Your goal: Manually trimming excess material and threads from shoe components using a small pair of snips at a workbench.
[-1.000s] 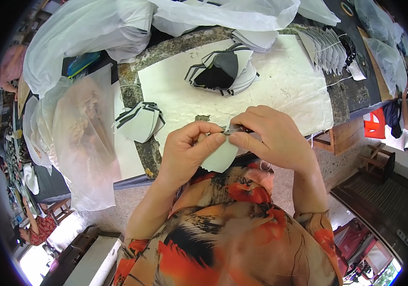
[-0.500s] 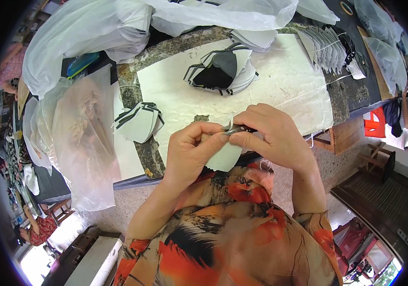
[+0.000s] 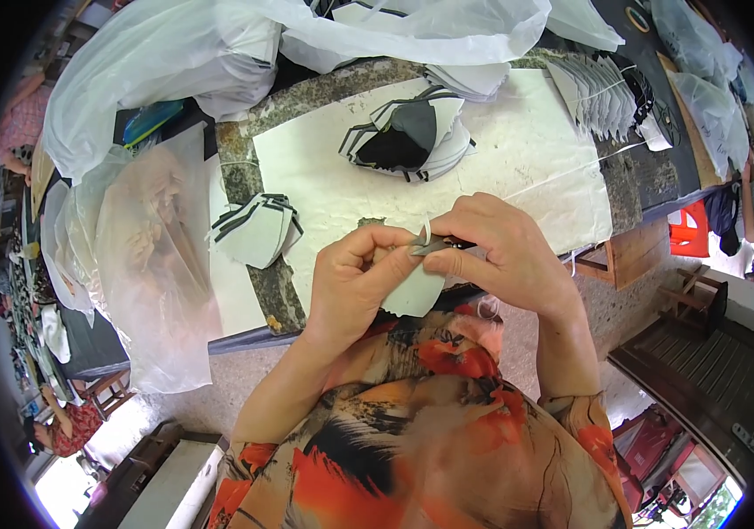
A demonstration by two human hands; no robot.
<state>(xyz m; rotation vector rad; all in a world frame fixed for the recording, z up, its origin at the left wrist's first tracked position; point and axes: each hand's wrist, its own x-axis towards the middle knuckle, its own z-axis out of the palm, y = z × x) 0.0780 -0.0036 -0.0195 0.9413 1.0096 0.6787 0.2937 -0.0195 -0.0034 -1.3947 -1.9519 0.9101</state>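
My left hand pinches a whitish cut piece of material between thumb and forefinger, near the front edge of the table. Close against it, my right hand is closed on a small dark metal tool with a blade-like tip; its exact kind is mostly hidden by the fingers. The tip meets the upper edge of the piece, where a narrow pale strip curls up. Beyond the hands lies a stack of grey, black and white cut pieces. To the left sits a smaller dark-edged stack.
A white sheet covers a worn board. Fanned grey pieces lie at the back right. Translucent plastic bags crowd the left and far side. A wooden stool stands on the floor at right. Other people are at left.
Both hands stay nearly in place. The narrow strip at the tool's tip has shifted slightly and stands more upright. The view has moved a little; the stacks are unchanged.
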